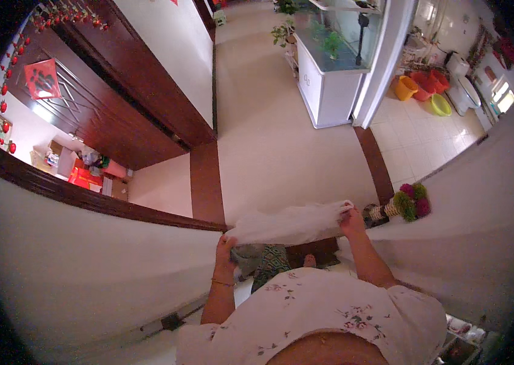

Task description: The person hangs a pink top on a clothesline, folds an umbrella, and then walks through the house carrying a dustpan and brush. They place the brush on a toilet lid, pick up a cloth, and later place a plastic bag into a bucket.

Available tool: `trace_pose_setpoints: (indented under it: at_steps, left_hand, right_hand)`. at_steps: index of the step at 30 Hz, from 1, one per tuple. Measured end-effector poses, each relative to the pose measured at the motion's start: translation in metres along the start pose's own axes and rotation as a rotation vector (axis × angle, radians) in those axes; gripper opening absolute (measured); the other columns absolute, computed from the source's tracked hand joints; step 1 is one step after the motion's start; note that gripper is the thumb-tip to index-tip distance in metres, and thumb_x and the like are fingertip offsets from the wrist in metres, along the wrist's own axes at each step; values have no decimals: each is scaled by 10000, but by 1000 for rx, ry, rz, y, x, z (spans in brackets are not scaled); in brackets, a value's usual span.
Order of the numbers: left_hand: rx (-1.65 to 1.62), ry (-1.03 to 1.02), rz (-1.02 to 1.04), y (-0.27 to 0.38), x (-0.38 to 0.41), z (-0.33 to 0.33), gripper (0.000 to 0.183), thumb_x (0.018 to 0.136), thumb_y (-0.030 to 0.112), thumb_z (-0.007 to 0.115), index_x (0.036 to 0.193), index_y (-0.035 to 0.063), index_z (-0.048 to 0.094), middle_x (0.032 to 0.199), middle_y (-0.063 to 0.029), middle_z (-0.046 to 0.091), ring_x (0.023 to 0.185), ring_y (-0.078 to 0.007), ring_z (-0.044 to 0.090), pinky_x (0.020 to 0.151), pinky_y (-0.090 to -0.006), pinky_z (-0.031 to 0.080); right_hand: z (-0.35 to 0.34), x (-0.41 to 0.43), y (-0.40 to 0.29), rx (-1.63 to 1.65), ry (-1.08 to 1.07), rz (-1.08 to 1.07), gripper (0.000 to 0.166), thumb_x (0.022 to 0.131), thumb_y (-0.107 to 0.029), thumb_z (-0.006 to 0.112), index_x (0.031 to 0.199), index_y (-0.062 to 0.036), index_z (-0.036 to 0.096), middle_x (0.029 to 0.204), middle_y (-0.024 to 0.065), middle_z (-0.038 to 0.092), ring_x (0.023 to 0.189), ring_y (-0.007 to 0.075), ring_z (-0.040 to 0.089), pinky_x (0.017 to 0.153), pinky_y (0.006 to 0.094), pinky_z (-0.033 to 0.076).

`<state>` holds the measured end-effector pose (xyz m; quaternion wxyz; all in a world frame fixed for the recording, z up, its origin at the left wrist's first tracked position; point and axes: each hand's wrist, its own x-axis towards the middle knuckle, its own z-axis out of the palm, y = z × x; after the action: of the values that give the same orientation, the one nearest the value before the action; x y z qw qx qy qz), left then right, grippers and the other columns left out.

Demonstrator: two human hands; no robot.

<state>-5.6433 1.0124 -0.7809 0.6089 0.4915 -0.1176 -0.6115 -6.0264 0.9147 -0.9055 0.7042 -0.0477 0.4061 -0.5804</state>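
A thin white sheet [288,223], cloth or plastic, hangs stretched between my two hands in front of my body. My left hand [226,251] grips its left end, close to the wall corner by the doorway. At the other end, my right hand [351,222] pinches the gathered top corner, a little higher than the left. Below the sheet, patterned green trousers [271,262] and the toes of one foot [309,260] show. The sheet hides part of the floor and of my legs.
A vase with purple and green pompom flowers [411,203] stands just right of my right hand. Ahead is an aquarium on a white cabinet [330,98]. An open dark red wooden door [102,105] is at left. Colored basins [422,86] and a toilet [464,91] are at right.
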Motion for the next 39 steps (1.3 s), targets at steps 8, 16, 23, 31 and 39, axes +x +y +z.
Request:
trace_pose_setpoints:
  at_steps: [8,16,23,31,39]
  left_hand:
    - [181,-212,57,74,121,-3,430,707,142,625,1097,60,461,837,-8,536,704,-113,520,589,-234,446]
    - [218,-305,-69,170,240,7,252,707,118,650,927,53,547,799,-22,584,691,-119,565,636,-263,487]
    - [52,-386,-117,207,330,22,357,697,166,679,993,47,521,860,-31,572,714,-125,549,625,-265,475]
    - [847,-328,-139,233,455,56,383,725,124,660,1057,3,515,858,-24,568,732,-89,534,612,-231,452]
    - [596,-186,-175,300,572,156,238,765,145,614,948,7,551,807,-26,585,697,-98,542,612,-233,450]
  right_hand:
    - [106,57,-25,116,-110,-9,102,832,-179,506,919,-138,541,778,-10,566,592,109,524,486,239,439]
    - [245,131,-64,-128,-182,-258,176,809,-102,505,984,-95,515,859,43,558,651,129,528,552,257,445]
    - [316,206,-67,-93,-171,-270,232,784,-80,505,1015,-100,519,845,43,558,665,132,538,559,264,442]
    - [334,364,-92,-257,-113,-103,290,769,-74,432,1045,-112,510,721,60,551,556,133,522,478,276,436]
    - [393,507,-136,-343,-121,26,114,790,-103,465,903,-90,477,688,45,521,566,146,501,529,297,445]
